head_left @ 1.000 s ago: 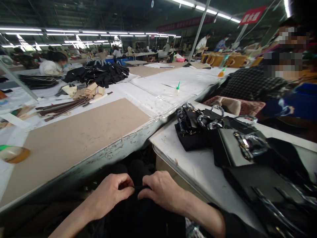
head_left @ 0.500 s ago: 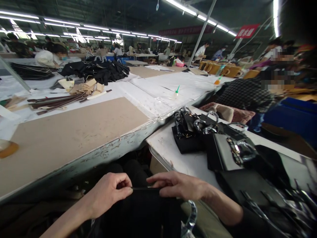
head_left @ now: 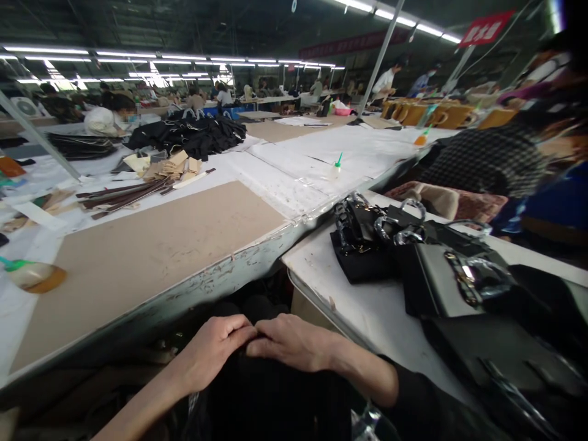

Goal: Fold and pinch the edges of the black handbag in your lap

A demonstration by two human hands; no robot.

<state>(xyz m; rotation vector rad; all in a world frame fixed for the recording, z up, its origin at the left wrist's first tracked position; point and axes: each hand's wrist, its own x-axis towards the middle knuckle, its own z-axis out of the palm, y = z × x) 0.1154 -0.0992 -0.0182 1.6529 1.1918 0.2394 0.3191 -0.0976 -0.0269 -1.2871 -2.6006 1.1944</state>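
Observation:
A black bag [head_left: 275,398] is on my lap, its upper edge close to the table's front. My left hand [head_left: 220,343] pinches that edge from the left. Right against it, my right hand [head_left: 294,342] grips the same edge, thumb toward me, and the fingertips of both hands meet. A plastic-wrapped handle [head_left: 370,422] of the bag shows at the bottom. The bag's lower part is dark, and its details cannot be made out.
Finished-looking black bags [head_left: 372,245] with wrapped handles lie on the white side table [head_left: 321,288] to my right. A brown board [head_left: 160,245] covers the front of the long table. A glue bottle [head_left: 37,277] lies at left. A person in a checked shirt [head_left: 482,162] sits at right.
My right hand has moved left along the bag's edge until it meets my left hand. The camera view has turned slightly left, bringing the glue bottle further into sight.

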